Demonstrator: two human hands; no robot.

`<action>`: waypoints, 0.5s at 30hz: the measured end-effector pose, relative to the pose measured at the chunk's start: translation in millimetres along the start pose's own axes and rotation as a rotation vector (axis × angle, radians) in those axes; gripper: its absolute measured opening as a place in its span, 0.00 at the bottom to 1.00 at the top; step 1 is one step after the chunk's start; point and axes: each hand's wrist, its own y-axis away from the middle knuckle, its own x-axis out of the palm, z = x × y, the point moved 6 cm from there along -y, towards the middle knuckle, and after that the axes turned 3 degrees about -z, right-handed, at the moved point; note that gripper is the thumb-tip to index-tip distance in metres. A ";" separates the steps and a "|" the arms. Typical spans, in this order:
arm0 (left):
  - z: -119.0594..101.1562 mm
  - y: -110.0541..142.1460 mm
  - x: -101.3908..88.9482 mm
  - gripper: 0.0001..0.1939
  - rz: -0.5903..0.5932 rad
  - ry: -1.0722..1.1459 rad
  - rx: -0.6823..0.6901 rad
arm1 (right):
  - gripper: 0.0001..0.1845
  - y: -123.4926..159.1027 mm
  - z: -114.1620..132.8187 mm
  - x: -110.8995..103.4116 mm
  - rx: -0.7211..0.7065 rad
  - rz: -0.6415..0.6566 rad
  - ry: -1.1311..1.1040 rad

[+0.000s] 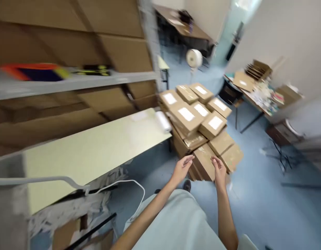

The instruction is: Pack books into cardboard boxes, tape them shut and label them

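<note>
My left hand is held out over the near side of a pile of cardboard boxes, its fingers loosely bent and nothing in them. A short gap away, my right hand faces it, thumb and fingers apart and also without anything in its grasp. Between the two hands shows a plain brown box lower in the pile. I cannot see either hand touching a box. Several boxes on top carry white labels, such as the box at the right.
To the left stands a pale table with a white roll at its end. Behind it, a shelf holds large cartons. A white cable hangs near my left arm. A cluttered desk and a fan stand farther off.
</note>
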 end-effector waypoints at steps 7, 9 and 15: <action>-89.0 98.1 -222.6 0.22 -0.621 0.146 0.220 | 0.33 67.4 72.6 237.2 -0.161 0.451 -0.027; -105.7 132.8 -272.3 0.19 -0.795 0.200 0.275 | 0.33 98.9 90.0 297.5 -0.186 0.590 -0.041; -138.2 222.9 -375.4 0.16 -1.188 0.311 0.414 | 0.29 201.2 133.5 454.7 -0.207 1.052 -0.026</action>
